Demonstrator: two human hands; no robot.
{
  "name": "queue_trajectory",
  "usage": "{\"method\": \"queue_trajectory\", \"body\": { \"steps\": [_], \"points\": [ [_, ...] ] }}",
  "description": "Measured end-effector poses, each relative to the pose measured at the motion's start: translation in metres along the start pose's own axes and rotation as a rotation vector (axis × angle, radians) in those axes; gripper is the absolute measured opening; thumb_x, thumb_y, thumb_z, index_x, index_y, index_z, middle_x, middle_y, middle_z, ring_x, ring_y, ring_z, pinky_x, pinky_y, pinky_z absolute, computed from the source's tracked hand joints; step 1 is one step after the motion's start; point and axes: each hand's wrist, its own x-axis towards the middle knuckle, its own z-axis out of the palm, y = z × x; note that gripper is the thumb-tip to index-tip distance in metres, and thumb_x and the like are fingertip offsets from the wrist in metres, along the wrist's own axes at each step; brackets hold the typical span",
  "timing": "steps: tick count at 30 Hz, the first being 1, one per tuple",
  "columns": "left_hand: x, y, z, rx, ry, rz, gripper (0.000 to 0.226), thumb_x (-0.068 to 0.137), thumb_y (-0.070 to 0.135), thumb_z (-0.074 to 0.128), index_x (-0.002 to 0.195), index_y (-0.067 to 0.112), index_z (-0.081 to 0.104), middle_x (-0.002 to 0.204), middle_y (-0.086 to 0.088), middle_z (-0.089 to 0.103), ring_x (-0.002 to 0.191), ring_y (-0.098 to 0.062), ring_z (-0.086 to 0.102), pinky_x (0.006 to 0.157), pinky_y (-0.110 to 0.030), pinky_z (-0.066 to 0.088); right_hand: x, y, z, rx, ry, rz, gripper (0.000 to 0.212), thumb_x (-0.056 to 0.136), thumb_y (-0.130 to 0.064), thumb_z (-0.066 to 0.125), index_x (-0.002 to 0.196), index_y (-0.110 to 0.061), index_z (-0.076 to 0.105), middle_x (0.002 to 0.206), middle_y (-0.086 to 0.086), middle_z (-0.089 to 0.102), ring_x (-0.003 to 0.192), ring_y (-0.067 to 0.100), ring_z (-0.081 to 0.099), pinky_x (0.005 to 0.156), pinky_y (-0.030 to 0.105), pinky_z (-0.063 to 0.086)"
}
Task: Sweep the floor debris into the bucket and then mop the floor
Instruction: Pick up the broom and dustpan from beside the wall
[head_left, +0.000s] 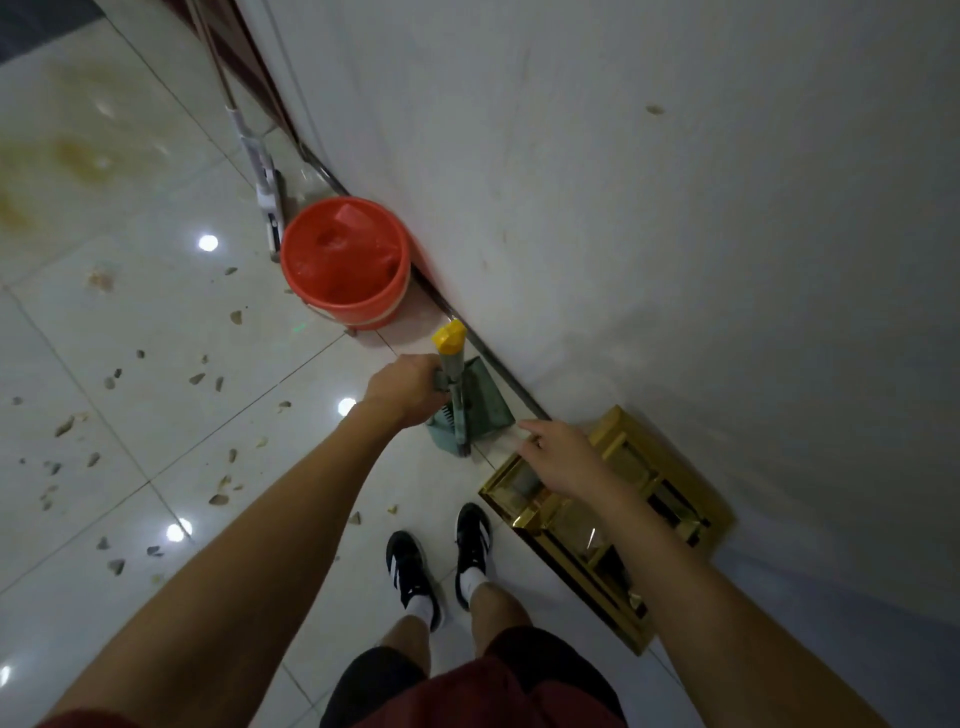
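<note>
One head view is all we get. Left hand (408, 389) is wrapped around the handle of the broom (453, 384), which stands clipped into the green dustpan (478, 402) against the wall (675, 208). Right hand (558, 457) hovers open beside the pan, holding nothing. Looks like light, stiff plastic, so I'd grab the handle high, just under the yellow cap. Orange bucket (345, 260) sits farther along the wall, with the mop (262, 176) leaning just past it. Debris (156, 441) is scattered on the glossy tile floor (156, 291) to the left, probably slippery once wet. Gold rack (597, 519) sits near right.
</note>
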Motion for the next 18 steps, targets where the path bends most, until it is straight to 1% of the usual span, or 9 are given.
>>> {"method": "queue_trajectory", "body": {
  "steps": [2, 4, 5, 6, 8, 11, 13, 15, 18],
  "points": [
    [-0.008, -0.001, 0.012, 0.021, -0.001, -0.007, 0.023, 0.089, 0.033, 0.065, 0.107, 0.021, 0.058, 0.098, -0.002, 0.064, 0.085, -0.021, 0.061, 0.069, -0.034, 0.054, -0.002, 0.003, 0.001, 0.01, 0.005, 0.011, 0.049, 0.102, -0.032, 0.054, 0.148, -0.018, 0.047, 0.147, 0.007, 0.052, 0.132, 0.021, 0.051, 0.107, 0.033, 0.043],
    [-0.02, -0.002, 0.026, -0.012, -0.029, -0.008, 0.022, 0.091, 0.031, 0.063, 0.105, 0.022, 0.049, 0.091, 0.001, 0.058, 0.083, -0.019, 0.059, 0.064, -0.03, 0.05, -0.005, 0.007, 0.004, 0.03, 0.005, 0.032, 0.048, 0.102, -0.031, 0.053, 0.148, -0.019, 0.047, 0.148, 0.005, 0.051, 0.131, 0.022, 0.051, 0.107, 0.036, 0.045],
    [-0.027, -0.003, 0.033, -0.026, -0.034, -0.009, 0.022, 0.092, 0.031, 0.061, 0.104, 0.022, 0.046, 0.089, 0.002, 0.056, 0.081, -0.018, 0.058, 0.064, -0.03, 0.049, -0.006, 0.009, 0.006, 0.027, 0.011, 0.033, 0.047, 0.102, -0.031, 0.053, 0.148, -0.019, 0.048, 0.147, 0.005, 0.052, 0.129, 0.022, 0.053, 0.105, 0.037, 0.047],
    [-0.033, -0.004, 0.039, -0.032, -0.025, -0.004, 0.023, 0.092, 0.033, 0.06, 0.105, 0.021, 0.045, 0.09, 0.0, 0.056, 0.08, -0.019, 0.058, 0.066, -0.032, 0.052, -0.007, 0.01, 0.009, 0.022, 0.015, 0.034, 0.046, 0.102, -0.03, 0.053, 0.146, -0.019, 0.049, 0.145, 0.005, 0.053, 0.127, 0.022, 0.054, 0.103, 0.036, 0.047],
    [-0.045, -0.008, 0.052, -0.023, 0.002, -0.003, 0.031, 0.091, 0.038, 0.06, 0.111, 0.018, 0.048, 0.095, -0.004, 0.059, 0.081, -0.022, 0.061, 0.073, -0.039, 0.058, -0.012, 0.012, 0.014, 0.015, 0.023, 0.035, 0.045, 0.102, -0.029, 0.052, 0.146, -0.019, 0.05, 0.144, 0.006, 0.054, 0.127, 0.023, 0.054, 0.101, 0.034, 0.046],
    [-0.058, -0.017, 0.069, -0.007, -0.003, -0.018, 0.031, 0.093, 0.038, 0.06, 0.115, 0.016, 0.056, 0.101, -0.005, 0.061, 0.081, -0.02, 0.063, 0.074, -0.04, 0.06, -0.02, 0.015, 0.023, 0.036, 0.024, 0.047, 0.047, 0.101, -0.033, 0.052, 0.147, -0.023, 0.049, 0.147, 0.005, 0.052, 0.13, 0.022, 0.052, 0.106, 0.037, 0.046],
    [-0.065, -0.023, 0.077, 0.004, -0.021, -0.036, 0.026, 0.093, 0.034, 0.06, 0.111, 0.016, 0.063, 0.097, -0.004, 0.063, 0.077, -0.018, 0.064, 0.073, -0.038, 0.061, -0.026, 0.016, 0.031, 0.048, 0.019, 0.055, 0.048, 0.1, -0.034, 0.053, 0.147, -0.024, 0.048, 0.148, 0.004, 0.051, 0.131, 0.021, 0.052, 0.107, 0.039, 0.046],
    [-0.071, -0.029, 0.083, 0.014, -0.063, -0.057, 0.022, 0.093, 0.032, 0.06, 0.107, 0.015, 0.063, 0.091, -0.003, 0.064, 0.075, -0.018, 0.063, 0.074, -0.038, 0.061, -0.031, 0.016, 0.039, 0.041, 0.023, 0.056, 0.047, 0.1, -0.034, 0.054, 0.147, -0.024, 0.049, 0.148, 0.004, 0.051, 0.132, 0.021, 0.051, 0.107, 0.037, 0.045],
    [-0.081, -0.04, 0.092, -0.026, -0.119, -0.077, 0.024, 0.092, 0.028, 0.061, 0.114, 0.016, 0.059, 0.089, -0.004, 0.06, 0.079, -0.023, 0.063, 0.078, -0.04, 0.06, -0.04, 0.015, 0.053, 0.038, 0.031, 0.052, 0.047, 0.101, -0.033, 0.054, 0.146, -0.022, 0.05, 0.147, 0.007, 0.052, 0.132, 0.022, 0.05, 0.108, 0.035, 0.044]
  ]
}}
